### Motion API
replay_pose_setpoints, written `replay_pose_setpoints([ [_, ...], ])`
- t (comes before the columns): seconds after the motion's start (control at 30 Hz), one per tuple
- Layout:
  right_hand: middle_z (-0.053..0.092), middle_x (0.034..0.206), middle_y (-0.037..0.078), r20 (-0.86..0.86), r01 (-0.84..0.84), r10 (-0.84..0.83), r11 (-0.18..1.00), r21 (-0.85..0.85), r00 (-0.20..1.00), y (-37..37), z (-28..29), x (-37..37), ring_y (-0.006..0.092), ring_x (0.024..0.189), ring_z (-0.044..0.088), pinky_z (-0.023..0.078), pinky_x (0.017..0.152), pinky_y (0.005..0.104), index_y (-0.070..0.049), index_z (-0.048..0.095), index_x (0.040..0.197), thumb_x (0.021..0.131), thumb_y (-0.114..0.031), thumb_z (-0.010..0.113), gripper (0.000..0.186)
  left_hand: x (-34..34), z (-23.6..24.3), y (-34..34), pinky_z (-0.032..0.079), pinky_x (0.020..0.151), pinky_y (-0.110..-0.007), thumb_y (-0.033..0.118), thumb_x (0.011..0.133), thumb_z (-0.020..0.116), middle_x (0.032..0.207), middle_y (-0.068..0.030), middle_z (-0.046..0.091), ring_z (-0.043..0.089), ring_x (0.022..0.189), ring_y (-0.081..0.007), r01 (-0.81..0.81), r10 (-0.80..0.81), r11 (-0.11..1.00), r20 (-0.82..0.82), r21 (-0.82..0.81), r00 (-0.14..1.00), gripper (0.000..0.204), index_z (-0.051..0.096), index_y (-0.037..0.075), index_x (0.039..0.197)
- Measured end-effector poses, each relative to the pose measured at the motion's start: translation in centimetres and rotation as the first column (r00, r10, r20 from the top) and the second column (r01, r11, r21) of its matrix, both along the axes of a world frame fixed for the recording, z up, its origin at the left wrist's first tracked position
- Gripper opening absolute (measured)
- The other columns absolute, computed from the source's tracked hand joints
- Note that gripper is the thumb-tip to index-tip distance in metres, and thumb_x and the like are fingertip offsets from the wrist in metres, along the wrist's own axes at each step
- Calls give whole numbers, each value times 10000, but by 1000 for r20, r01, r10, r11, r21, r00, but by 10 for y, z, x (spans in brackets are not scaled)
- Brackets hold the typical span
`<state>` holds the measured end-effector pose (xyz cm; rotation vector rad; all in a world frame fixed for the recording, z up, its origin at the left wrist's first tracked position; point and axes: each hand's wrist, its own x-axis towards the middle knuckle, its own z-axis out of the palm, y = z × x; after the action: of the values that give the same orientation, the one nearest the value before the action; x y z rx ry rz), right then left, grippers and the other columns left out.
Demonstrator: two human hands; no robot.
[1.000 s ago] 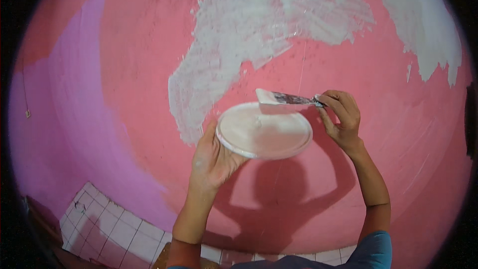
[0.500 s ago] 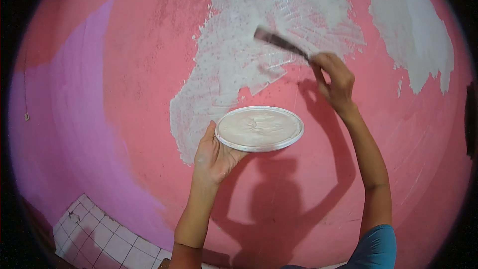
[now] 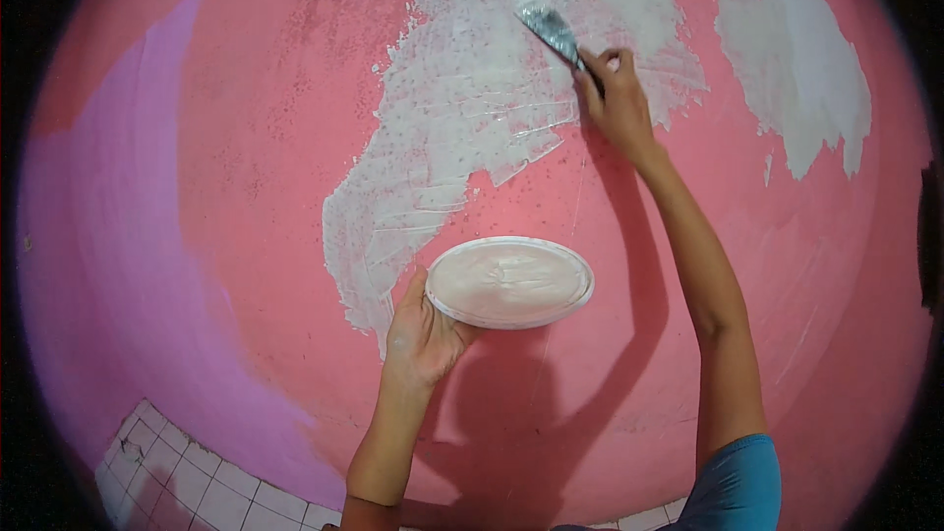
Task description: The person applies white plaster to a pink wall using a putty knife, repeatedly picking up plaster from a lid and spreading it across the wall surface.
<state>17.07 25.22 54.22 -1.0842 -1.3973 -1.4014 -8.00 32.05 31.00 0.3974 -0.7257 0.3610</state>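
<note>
In my right hand (image 3: 618, 98) is a putty knife (image 3: 551, 31), held by its handle. Its wide blade rests against the wall on a patch of whitish filler (image 3: 462, 88), at the lower end of a fresh wet streak. My left hand (image 3: 425, 332) grips a white oval lid (image 3: 509, 323) by its left side and from below, a little out from the wall. A layer of creamy filler (image 3: 511, 280) covers the lid's upper face, with ridges in the middle. The fingers under the lid are hidden.
The pink wall (image 3: 285, 236) carries a second whitish patch (image 3: 796, 69) at the right. A purple painted area (image 3: 118, 236) lies at the left. White tiles (image 3: 197, 482) show at the lower left. Shadows of my arms fall on the wall.
My right hand has moved up and left, bringing the blade onto the wall, where a wet streak now shows. The lid in my left hand sits slightly lower in view.
</note>
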Motion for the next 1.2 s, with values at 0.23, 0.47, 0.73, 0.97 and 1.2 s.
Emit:
replay_pose_setpoints([
  [0.23,475,1054,192,82,9,-13,999,47,997,4,15,-28,347,773,598,504,689,393,-61,560,1211,876,-56,550,336,-6,-5,-2,416,1020,-423,421,1013,196,1292,-158,488,485,1196,-274,-188,196,979,-115,82,974,547,410,10,1302],
  [0.47,495,1035,236,-14,276,-276,955,106,961,35,81,-42,398,768,599,508,661,452,-60,563,1184,891,-151,533,308,-17,0,-21,426,995,-454,433,1010,209,1307,-166,474,481,1201,-283,-365,345,931,-352,10,870,553,405,11,1309],
  [0.73,494,1010,210,-71,228,-238,966,-121,969,21,-52,-53,375,743,602,509,617,433,-79,557,1211,863,-125,568,351,-28,-19,-13,457,952,-478,419,1012,166,1299,-206,468,504,1172,-325,-428,437,898,-326,104,838,565,382,-5,1316],
  [0.97,518,984,207,45,255,-268,948,189,962,31,85,-60,376,763,605,508,668,445,-68,565,1196,865,-157,539,344,-21,-21,-14,477,936,-481,418,1010,156,1273,-203,493,522,1153,-322,-357,379,925,-237,131,895,568,382,-5,1312],
  [1.2,530,966,200,33,389,-392,919,66,919,40,23,-44,367,706,610,504,628,447,-100,570,1196,867,-175,550,338,-13,-38,-1,477,940,-481,432,1008,176,1265,-194,503,532,1144,-305,-299,309,951,-235,79,921,570,397,-1,1305],
])
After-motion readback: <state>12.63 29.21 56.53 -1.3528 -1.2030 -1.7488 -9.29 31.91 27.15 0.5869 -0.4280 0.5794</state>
